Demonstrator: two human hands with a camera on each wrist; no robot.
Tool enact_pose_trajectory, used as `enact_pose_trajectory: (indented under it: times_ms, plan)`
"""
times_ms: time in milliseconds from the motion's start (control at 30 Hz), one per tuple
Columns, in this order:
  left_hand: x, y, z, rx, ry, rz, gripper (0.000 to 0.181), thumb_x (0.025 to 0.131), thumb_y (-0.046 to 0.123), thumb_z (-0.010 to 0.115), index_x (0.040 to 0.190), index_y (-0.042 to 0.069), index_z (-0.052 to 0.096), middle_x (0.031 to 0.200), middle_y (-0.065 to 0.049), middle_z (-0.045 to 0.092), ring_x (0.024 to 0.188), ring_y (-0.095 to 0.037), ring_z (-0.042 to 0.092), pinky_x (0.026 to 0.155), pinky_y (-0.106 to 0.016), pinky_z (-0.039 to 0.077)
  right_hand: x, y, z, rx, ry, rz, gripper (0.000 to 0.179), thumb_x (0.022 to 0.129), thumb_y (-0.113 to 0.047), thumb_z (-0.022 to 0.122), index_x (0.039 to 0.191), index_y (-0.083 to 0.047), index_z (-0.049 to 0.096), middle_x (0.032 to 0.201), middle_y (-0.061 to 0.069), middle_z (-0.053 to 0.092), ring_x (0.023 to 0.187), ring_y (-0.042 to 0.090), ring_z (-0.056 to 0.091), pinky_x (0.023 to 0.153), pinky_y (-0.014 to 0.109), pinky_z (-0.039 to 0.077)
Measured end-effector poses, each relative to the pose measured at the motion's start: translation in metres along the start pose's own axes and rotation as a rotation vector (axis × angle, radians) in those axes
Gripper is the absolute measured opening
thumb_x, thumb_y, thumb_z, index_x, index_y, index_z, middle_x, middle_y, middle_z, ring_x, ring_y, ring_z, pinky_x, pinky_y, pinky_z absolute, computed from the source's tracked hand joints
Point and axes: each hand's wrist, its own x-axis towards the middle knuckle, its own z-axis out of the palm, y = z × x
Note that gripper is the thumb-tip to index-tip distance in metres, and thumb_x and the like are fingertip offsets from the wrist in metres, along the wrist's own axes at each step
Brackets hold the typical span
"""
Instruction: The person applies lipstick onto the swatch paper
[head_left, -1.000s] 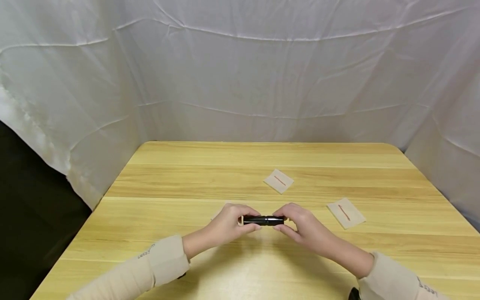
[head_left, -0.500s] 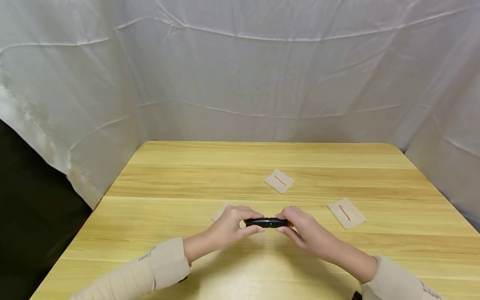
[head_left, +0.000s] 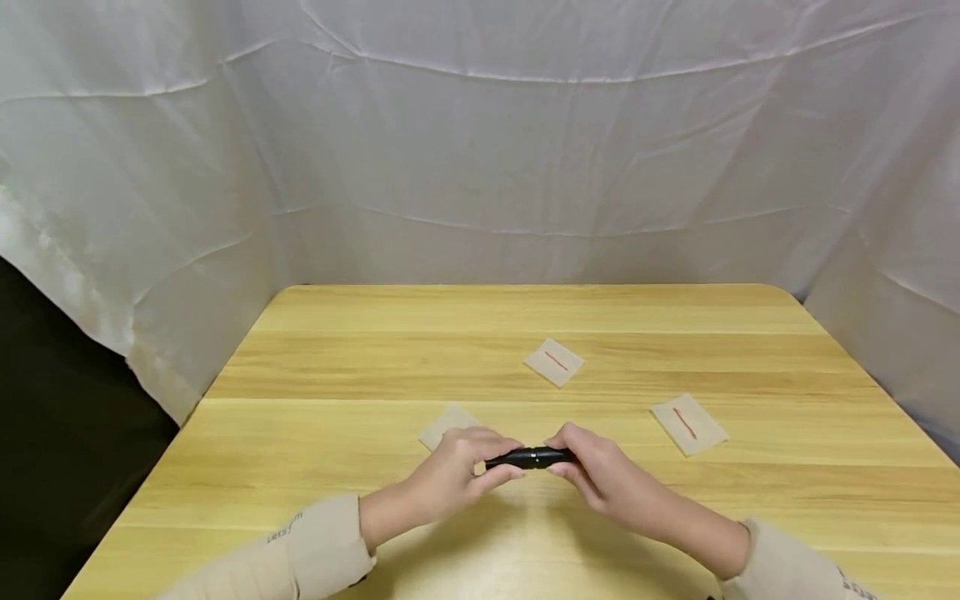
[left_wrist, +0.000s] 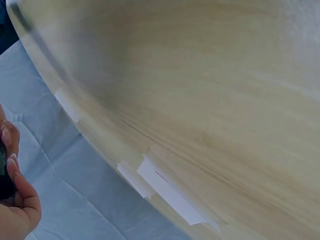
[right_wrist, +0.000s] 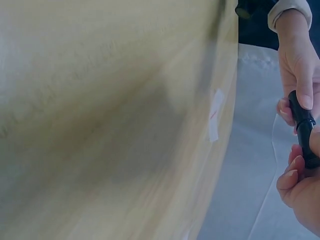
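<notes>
A short black tube (head_left: 532, 457), glossy and with a narrow seam ring at its middle, is held level between both hands above the table. My left hand (head_left: 450, 471) pinches its left part between thumb and fingers. On the other part, the thumb and fingers of my right hand (head_left: 618, 482) grip in the same way. The right wrist view shows the tube (right_wrist: 302, 120) side-on, with both hands curled round it and its two parts joined. Only a sliver of the tube (left_wrist: 5, 175) enters the left wrist view. The palms hide its ends.
Three pale paper squares lie on the wooden table (head_left: 337, 350): a far one (head_left: 546, 354) and a right one (head_left: 675, 408), each with a red stroke, and a left one (head_left: 446, 423) partly behind my left hand. White cloth (head_left: 480, 167) hangs round the table.
Both hands have come slightly lower and nearer with the tube between them. More of the left paper square shows. The grip of both hands stays on the tube.
</notes>
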Motion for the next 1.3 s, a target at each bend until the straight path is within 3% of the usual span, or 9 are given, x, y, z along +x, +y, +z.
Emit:
enact_pose_trajectory:
  times_ms: [367, 700, 967, 1067, 1167, 1300]
  plan:
    - [-0.002, 0.001, 0.010, 0.090, 0.089, 0.091, 0.016, 0.083, 0.011, 0.067, 0.096, 0.001, 0.069, 0.088, -0.006, 0.071, 0.080, -0.013, 0.064, 0.072, -0.014, 0.050, -0.001, -0.001, 0.002, 0.065, -0.010, 0.047, 0.008, 0.089, -0.005, 0.056, 0.094, -0.005, 0.050, 0.081, 0.000, 0.058, 0.064, -0.006, 0.037, 0.050, 0.011, 0.039]
    - [0.001, 0.004, 0.005, 0.161, 0.051, 0.131, 0.015, 0.082, 0.010, 0.068, 0.095, 0.001, 0.068, 0.087, -0.006, 0.070, 0.081, -0.013, 0.064, 0.072, -0.013, 0.050, 0.002, 0.000, -0.003, 0.237, -0.076, 0.129, 0.006, 0.089, -0.002, 0.056, 0.091, -0.004, 0.051, 0.064, 0.002, 0.050, 0.057, -0.010, 0.032, 0.042, 0.011, 0.035]
    - [0.003, 0.000, 0.003, 0.207, 0.009, 0.194, 0.018, 0.080, 0.009, 0.069, 0.095, 0.000, 0.068, 0.084, -0.005, 0.070, 0.077, -0.012, 0.063, 0.070, -0.009, 0.048, -0.001, 0.003, -0.001, 0.266, -0.095, 0.152, 0.008, 0.089, -0.002, 0.056, 0.089, -0.007, 0.050, 0.064, -0.002, 0.047, 0.057, -0.009, 0.033, 0.043, 0.013, 0.036]
    - [0.006, -0.001, 0.000, 0.196, -0.040, 0.154, 0.018, 0.083, 0.012, 0.067, 0.097, 0.001, 0.069, 0.085, -0.005, 0.069, 0.077, -0.010, 0.063, 0.068, -0.007, 0.047, -0.001, 0.005, -0.001, 0.280, -0.106, 0.177, 0.006, 0.090, -0.003, 0.056, 0.091, -0.006, 0.051, 0.067, -0.001, 0.050, 0.058, -0.008, 0.036, 0.044, 0.014, 0.037]
    - [0.009, -0.003, -0.002, 0.149, -0.086, 0.059, 0.019, 0.085, 0.014, 0.065, 0.100, 0.002, 0.069, 0.088, -0.005, 0.069, 0.077, -0.008, 0.061, 0.064, -0.007, 0.045, 0.001, 0.009, -0.001, 0.278, -0.107, 0.218, 0.004, 0.091, -0.005, 0.055, 0.094, -0.005, 0.053, 0.071, 0.001, 0.054, 0.060, -0.006, 0.038, 0.047, 0.016, 0.039]
    - [0.014, -0.007, -0.005, 0.063, -0.096, -0.048, 0.021, 0.085, 0.015, 0.066, 0.101, 0.002, 0.069, 0.090, -0.006, 0.070, 0.077, -0.007, 0.060, 0.062, -0.012, 0.048, 0.004, 0.014, -0.002, 0.299, -0.105, 0.291, 0.007, 0.091, -0.009, 0.056, 0.096, -0.004, 0.055, 0.076, 0.006, 0.059, 0.063, -0.001, 0.043, 0.050, 0.019, 0.042]
